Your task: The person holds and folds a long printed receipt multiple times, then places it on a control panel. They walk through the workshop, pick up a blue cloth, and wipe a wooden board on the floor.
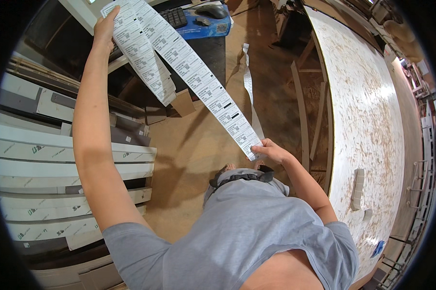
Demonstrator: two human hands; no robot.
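A long white strip of printed labels [192,73] stretches slantwise between my two hands. At the upper left, my left hand [106,28] grips the strip's upper part, thumb on top. From there a second length of the strip hangs down and curls at its lower end. My right hand [270,151] pinches the other part close to my waist, fingers closed on the paper. Beyond the right hand, a narrow loose tail of the strip [248,79] trails away over the floor. Both arms are bare, the left one reaching far forward.
A dark desk holds a keyboard [174,18], a black mouse [212,11] and a blue box [206,30]. Long wrapped white panels [73,171] are stacked at left. A worn white worktable [360,121] stands at right, with a roll of labels [358,188] on it. Cardboard [183,103] sits below the desk.
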